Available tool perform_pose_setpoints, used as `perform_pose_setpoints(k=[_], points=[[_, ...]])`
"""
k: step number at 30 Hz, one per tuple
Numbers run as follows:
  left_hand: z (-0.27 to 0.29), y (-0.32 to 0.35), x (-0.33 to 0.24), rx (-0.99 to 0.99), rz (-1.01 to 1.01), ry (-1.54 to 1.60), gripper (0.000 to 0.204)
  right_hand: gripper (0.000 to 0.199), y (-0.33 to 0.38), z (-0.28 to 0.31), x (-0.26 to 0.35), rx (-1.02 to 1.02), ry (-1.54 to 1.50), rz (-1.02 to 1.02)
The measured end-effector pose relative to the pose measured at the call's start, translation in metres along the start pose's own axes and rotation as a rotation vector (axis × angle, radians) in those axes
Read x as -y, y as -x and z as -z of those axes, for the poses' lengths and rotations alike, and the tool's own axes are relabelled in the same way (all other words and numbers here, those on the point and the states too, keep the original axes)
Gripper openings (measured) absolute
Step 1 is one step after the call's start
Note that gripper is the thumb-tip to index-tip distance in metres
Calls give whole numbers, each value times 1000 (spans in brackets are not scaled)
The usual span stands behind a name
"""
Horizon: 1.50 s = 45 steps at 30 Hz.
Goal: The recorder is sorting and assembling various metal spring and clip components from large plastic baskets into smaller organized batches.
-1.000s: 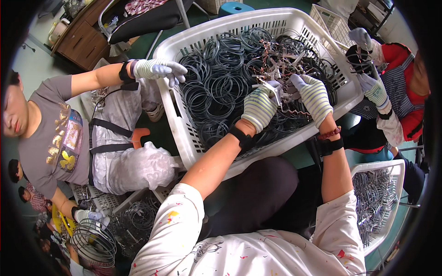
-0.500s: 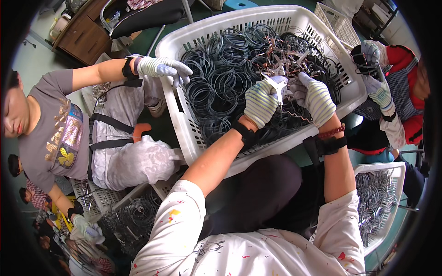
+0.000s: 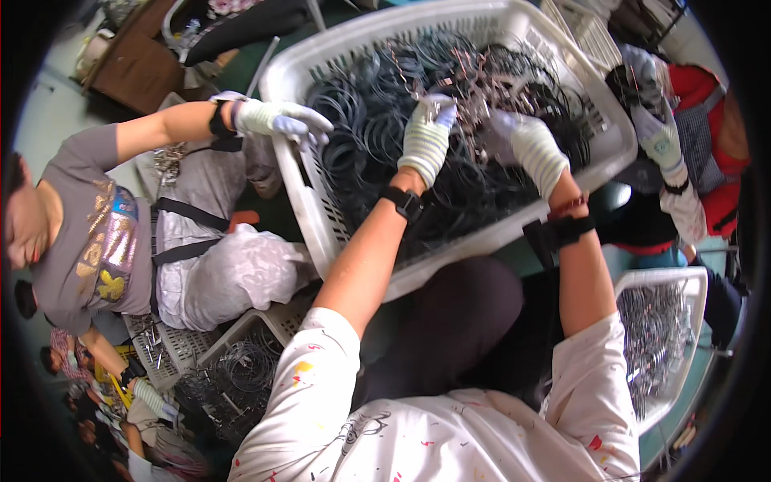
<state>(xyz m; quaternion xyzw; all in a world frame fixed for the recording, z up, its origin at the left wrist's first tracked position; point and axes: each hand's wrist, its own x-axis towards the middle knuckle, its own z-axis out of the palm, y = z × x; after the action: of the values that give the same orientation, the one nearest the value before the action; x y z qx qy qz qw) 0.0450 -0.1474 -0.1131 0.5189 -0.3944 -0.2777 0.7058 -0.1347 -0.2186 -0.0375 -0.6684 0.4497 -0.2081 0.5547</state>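
Now gloved left hand (image 3: pixel 426 136) and right hand (image 3: pixel 530 145), fingers curled on tangled black wire rings (image 3: pixel 377 120) inside white slatted plastic basket (image 3: pixel 321 233). Reaching deeper than before.

You see even, bright daylight with soft shadows. Glare whitens the basket rim (image 3: pixel 299 181) at 9 o'clock. Fisheye bends edges toward a black vignette; rim detail smears, centre stays fairly sharp.
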Motion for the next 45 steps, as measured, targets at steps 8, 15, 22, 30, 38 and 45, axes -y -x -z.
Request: perform_pose_setpoints(k=[8,15,22,30,38,45], points=[[45,-16,-53,-148,263,199,23,24,39,-26,21,-106,39,380],[97,-21,-120,-90,182,89,22,48,42,-25,9,484,846,243],[187,-67,-129,749,592,77,41,63,26,-20,-51,449,1194,-109],[304,-53,-147,1251,-16,241,34,43,-10,-95,-62,260,1294,190],[212,81,-238,226,90,434,34,28,10,-53,-49,9,1312,80],[207,140,-252,209,124,406,39,26,-2,-28,-43,-198,980,437]])
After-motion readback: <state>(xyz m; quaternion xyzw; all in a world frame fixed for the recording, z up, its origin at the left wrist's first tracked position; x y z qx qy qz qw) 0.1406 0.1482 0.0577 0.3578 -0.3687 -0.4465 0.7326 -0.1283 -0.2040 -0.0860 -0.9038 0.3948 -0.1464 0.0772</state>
